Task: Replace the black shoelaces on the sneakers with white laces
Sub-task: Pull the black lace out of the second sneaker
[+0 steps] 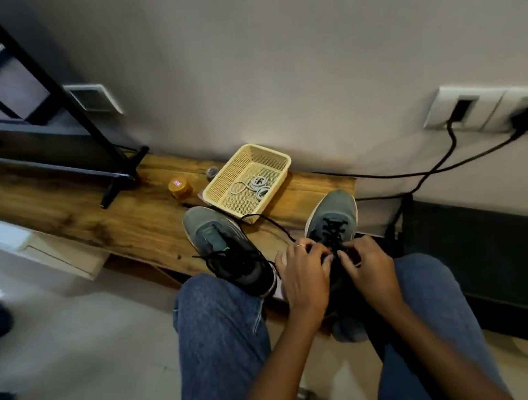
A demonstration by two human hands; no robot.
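Fingers of both hands — left hand (302,274), right hand (369,268) — pinch the black lace (335,225) on the right sneaker (332,214) at the shelf's edge; limp, thin cord, best gripped near an eyelet.

Grey sneakers (330,214), black laces (334,229); cream mesh basket (275,157).

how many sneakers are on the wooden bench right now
2. The left sneaker lies near the basket, its black lace loosened. The right sneaker sits under both hands, left hand and right hand, at its laces.
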